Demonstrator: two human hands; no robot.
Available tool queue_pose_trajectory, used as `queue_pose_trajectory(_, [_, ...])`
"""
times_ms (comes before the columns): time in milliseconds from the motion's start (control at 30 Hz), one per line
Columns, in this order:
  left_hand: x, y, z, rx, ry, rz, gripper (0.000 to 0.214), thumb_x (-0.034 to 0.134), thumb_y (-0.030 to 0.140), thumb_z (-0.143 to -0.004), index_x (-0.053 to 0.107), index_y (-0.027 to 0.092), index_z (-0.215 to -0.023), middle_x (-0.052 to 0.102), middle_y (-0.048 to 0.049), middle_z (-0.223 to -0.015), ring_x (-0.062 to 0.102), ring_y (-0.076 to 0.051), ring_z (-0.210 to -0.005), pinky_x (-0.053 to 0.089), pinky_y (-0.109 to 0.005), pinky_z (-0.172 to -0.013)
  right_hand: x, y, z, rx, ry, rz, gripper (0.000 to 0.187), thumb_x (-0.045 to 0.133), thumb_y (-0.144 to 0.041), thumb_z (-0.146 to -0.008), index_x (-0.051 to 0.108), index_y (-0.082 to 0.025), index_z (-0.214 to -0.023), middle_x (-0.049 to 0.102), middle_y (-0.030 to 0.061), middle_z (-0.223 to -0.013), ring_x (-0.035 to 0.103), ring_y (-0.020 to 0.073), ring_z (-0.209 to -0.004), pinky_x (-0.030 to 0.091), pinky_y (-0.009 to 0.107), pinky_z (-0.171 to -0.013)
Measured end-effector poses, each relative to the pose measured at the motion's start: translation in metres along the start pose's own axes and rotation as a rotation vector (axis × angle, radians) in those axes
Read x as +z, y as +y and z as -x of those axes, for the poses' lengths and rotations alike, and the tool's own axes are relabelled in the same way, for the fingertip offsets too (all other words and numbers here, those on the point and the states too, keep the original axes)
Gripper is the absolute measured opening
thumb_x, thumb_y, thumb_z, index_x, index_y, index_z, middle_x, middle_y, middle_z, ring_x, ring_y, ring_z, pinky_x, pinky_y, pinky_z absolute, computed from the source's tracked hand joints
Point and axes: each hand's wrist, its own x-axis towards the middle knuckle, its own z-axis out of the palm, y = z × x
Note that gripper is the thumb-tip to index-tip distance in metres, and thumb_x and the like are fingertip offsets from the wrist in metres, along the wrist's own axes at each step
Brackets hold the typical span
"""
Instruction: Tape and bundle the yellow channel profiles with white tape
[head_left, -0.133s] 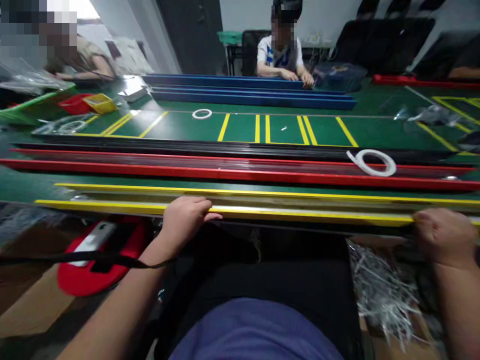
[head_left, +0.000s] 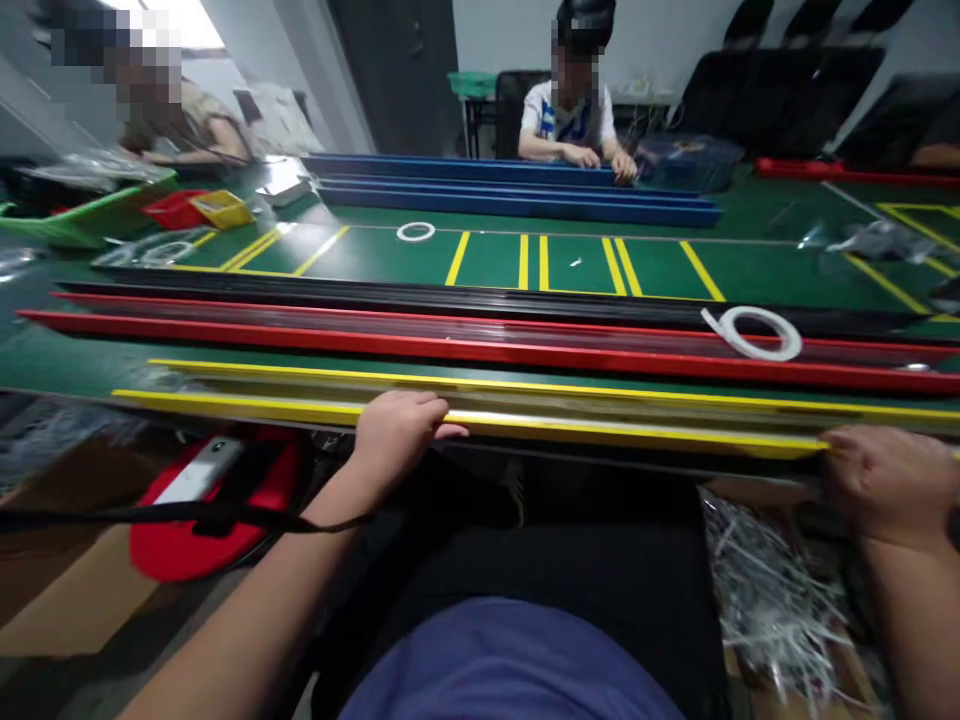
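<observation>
A long yellow channel strip (head_left: 600, 425) lies along the near edge of the green table (head_left: 495, 255). My left hand (head_left: 397, 430) is closed over the strip's near rail, fingers curled on top and thumb along it. My right hand (head_left: 881, 480) grips the same strip far to the right, fingers wrapped round its edge. Behind it lie a long red strip (head_left: 450, 345) and a black strip (head_left: 420, 295), side by side.
A white tube coil (head_left: 754, 332) rests on the red strip at right, a smaller ring (head_left: 415, 231) further back. Blue strips (head_left: 517, 195) lie before a seated person (head_left: 574, 120); another person (head_left: 187, 125) sits far left. A red object (head_left: 202, 510) and white scraps (head_left: 772, 590) are below.
The view has shifted slightly, so everything sits a little further right in the picture. Both hands keep the same grip on the yellow strip.
</observation>
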Motion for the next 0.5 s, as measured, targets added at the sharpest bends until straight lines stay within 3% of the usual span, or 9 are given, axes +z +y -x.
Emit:
queue_pose_trajectory(100, [0.005,0.026,-0.015,0.004,0.038,0.062,0.053,0.064,0.066,-0.095,0.06,0.02,-0.068,0.062,-0.002,-0.065,0.055,-0.018,-0.062,0.028,-0.036,-0.063,-0.015,-0.053,-0.017,-0.22,0.073,-0.107,0.044,0.041,-0.041,-0.104,0.073,-0.017,-0.085,0.074,0.0095,-0.087,0.064,0.0236,-0.083,0.039,0.036,-0.075])
queue_pose_trajectory(267, [0.017,0.091,-0.046,0.018,0.096,0.189,0.054,0.062,0.068,-0.094,0.062,0.02,-0.069,0.062,-0.0041,-0.064,0.058,-0.019,-0.061,0.027,-0.038,-0.06,-0.041,-0.147,-0.05,-0.302,0.105,-0.351,0.024,0.054,-0.029,-0.104,0.07,-0.017,-0.089,0.07,0.0052,-0.089,0.063,0.0195,-0.085,0.043,0.031,-0.081])
queue_pose_trajectory(400, [0.024,0.127,-0.066,0.08,0.068,0.275,0.046,0.062,0.062,-0.098,0.066,0.021,-0.077,0.066,-0.0059,-0.071,0.063,-0.021,-0.064,0.029,-0.039,-0.056,-0.04,-0.174,-0.059,-0.213,0.058,-0.324,0.032,0.046,-0.034,-0.108,0.068,-0.018,-0.09,0.068,0.0045,-0.087,0.063,0.0188,-0.084,0.042,0.03,-0.075])
queue_pose_trajectory(500, [0.021,0.121,-0.067,0.159,0.028,0.301,0.035,0.061,0.052,-0.103,0.068,0.021,-0.088,0.069,-0.0074,-0.079,0.065,-0.02,-0.07,0.034,-0.039,-0.057,-0.031,-0.17,-0.056,-0.131,-0.04,-0.26,0.046,0.039,-0.045,-0.109,0.057,-0.021,-0.073,0.059,0.0043,-0.073,0.054,0.0198,-0.073,0.032,0.033,-0.065])
